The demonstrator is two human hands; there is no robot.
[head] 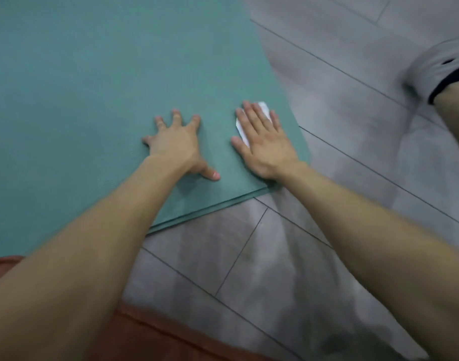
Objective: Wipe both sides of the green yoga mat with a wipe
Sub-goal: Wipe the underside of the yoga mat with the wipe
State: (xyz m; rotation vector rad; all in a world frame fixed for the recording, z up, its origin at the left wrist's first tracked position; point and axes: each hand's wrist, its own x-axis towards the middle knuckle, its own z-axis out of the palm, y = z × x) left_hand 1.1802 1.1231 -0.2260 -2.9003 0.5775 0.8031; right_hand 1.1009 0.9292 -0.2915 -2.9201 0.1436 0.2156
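the green yoga mat (pixel 93 87) lies flat on the grey floor (pixel 353 178). the left hand (pixel 175 144) presses it with fingers spread. the right hand (pixel 265 142), fingers straight, presses a white wipe (pixel 264 107) near the mat's corner.

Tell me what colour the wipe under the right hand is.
White. The wipe shows partly from beneath the flat right hand on the green yoga mat, head view.
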